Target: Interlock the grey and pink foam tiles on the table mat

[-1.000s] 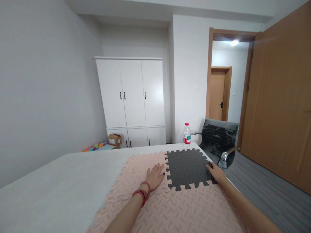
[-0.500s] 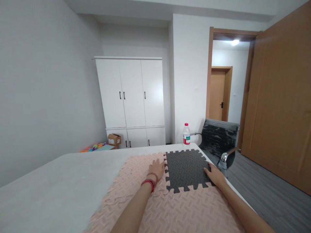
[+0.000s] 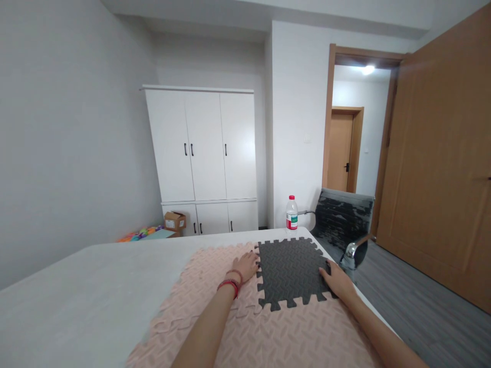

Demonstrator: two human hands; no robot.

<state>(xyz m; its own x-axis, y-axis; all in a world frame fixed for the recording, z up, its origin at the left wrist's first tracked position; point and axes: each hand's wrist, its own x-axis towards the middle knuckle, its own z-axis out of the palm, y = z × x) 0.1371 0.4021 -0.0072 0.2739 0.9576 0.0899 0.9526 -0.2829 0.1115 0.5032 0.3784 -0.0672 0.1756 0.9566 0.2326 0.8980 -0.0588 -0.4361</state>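
A black foam mat tile (image 3: pixel 291 273) with toothed edges lies on the table, its left teeth against a pink foam mat tile (image 3: pixel 209 278) and its near teeth over another pink foam mat tile (image 3: pixel 291 335). My left hand (image 3: pixel 246 265) rests on the pink tile, fingers stretched toward the black tile's left edge and touching it or nearly so. At the black tile's right edge is my right hand (image 3: pixel 339 280), its thumb on top and the other fingers partly hidden over the side, holding that edge.
The white table (image 3: pixel 76 296) extends to the left. A clear bottle (image 3: pixel 292 214) with a red cap stands at its far right corner. Beyond the right edge is a worn black chair (image 3: pixel 343 220). A white cabinet (image 3: pixel 203 148) and a cardboard box (image 3: pixel 175 220) are behind.
The view has shifted slightly. My left fingers are closer together and point more to the right, against the black tile's edge. My right hand keeps its place at the tile's right side.
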